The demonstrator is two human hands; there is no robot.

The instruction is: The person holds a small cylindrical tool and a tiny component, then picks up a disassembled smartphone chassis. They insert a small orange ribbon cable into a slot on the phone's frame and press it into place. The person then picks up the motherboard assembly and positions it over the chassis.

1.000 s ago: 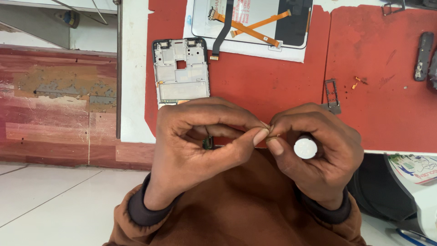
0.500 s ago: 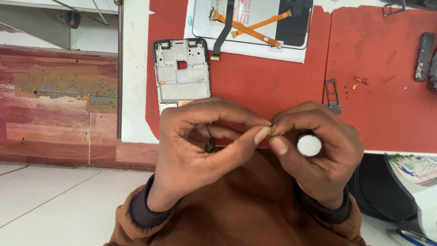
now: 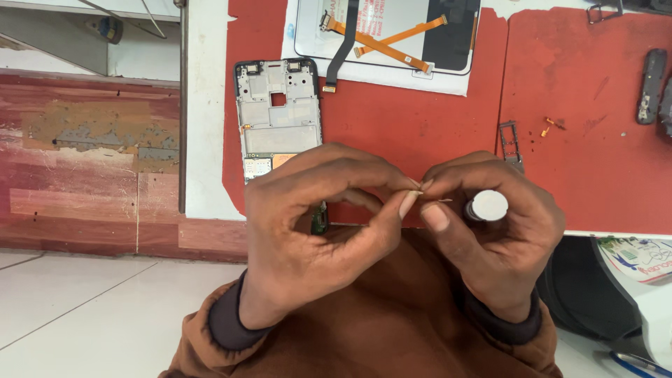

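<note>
Red mat (image 3: 420, 126), hands (image 3: 413, 210) hiding tiny part

The left hand (image 3: 308, 231) and the right hand (image 3: 490, 231) meet fingertip to fingertip above the edge of a red mat (image 3: 420, 119), pinching something too small to make out. The right hand also grips a tool with a round white cap (image 3: 488, 206). Just beyond the left hand lies a bare phone frame (image 3: 276, 119); farther back, a display panel with orange ribbon cables (image 3: 392, 35).
</note>
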